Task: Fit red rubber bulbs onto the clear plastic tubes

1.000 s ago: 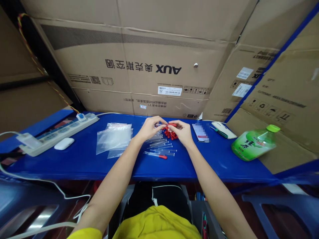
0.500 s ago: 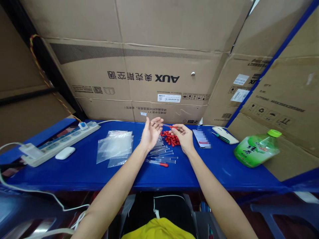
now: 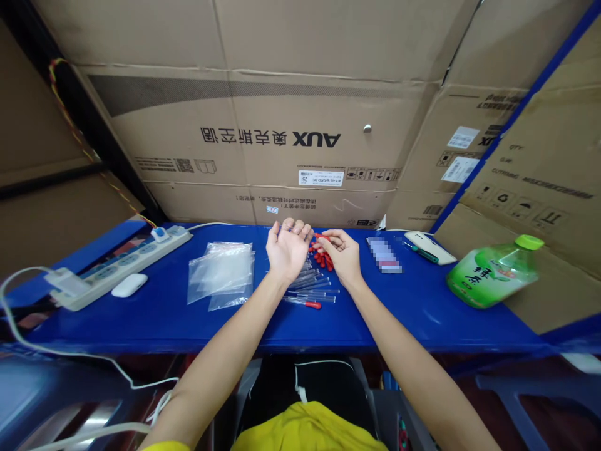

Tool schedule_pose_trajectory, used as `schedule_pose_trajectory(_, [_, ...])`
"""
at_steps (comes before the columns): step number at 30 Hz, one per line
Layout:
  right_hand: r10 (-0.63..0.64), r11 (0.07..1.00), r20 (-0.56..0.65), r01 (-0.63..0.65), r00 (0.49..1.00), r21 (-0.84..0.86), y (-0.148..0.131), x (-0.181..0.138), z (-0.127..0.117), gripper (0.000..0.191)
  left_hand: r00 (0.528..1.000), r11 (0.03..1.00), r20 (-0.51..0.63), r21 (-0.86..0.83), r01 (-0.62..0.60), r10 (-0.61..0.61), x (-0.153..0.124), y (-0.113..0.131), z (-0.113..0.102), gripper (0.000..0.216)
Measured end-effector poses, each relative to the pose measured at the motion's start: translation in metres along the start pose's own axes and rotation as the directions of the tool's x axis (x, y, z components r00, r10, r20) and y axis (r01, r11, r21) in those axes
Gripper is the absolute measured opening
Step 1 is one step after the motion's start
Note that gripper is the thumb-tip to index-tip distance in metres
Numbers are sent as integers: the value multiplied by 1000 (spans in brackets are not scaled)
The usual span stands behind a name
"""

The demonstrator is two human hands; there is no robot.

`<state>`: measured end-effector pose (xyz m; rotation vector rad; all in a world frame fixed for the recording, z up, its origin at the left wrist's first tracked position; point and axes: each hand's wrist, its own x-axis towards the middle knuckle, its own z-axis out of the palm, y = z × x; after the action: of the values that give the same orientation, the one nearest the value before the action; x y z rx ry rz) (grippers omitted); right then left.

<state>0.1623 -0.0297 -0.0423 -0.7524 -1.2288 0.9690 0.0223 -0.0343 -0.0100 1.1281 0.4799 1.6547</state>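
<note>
My left hand (image 3: 288, 252) is turned palm up above the blue table, its fingers curled and its thumb apart. A clear tube, barely visible, seems to lie in those fingers. Beside it, my right hand (image 3: 342, 254) pinches the red rubber bulb (image 3: 322, 237) of a dropper between thumb and fingers. Below and between the hands lies a pile of red bulbs (image 3: 322, 258), partly hidden by the right hand. Several clear tubes (image 3: 312, 283) are spread in front of the pile. Closest to me rests one dropper with a red bulb (image 3: 313, 305) at its right end.
Clear plastic bags (image 3: 223, 272) lie to the left, near a white earphone case (image 3: 129, 285) and a power strip (image 3: 124, 266). On the right are a phone (image 3: 384, 254), a green screwdriver (image 3: 425, 252), a white object (image 3: 441, 246) and a green bottle (image 3: 491, 272). Cardboard (image 3: 263, 150) walls the back.
My left fingers have curled inward and the hand is slightly nearer the right one. The tube that showed between the hands is now mostly hidden. The whole view has shifted a little.
</note>
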Motion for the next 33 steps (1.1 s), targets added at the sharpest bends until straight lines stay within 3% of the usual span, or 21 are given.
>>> schedule_pose_trajectory(9, [55,998,93,-55,994,-7,-3,-2,1,42,999,977,-4,-210,-34,34,5,8,-8,40])
schedule_pose_trajectory(17, [25,999,71,-22,997,-46,-3,-3,-2,36,999,996,-30,-92,11,-14,3,11,-5,39])
schedule_pose_trajectory(33, [4,1000,41,-3,999,-28,-6,-3,-3,35,999,997,-29,-69,34,-36,1,11,-1,39])
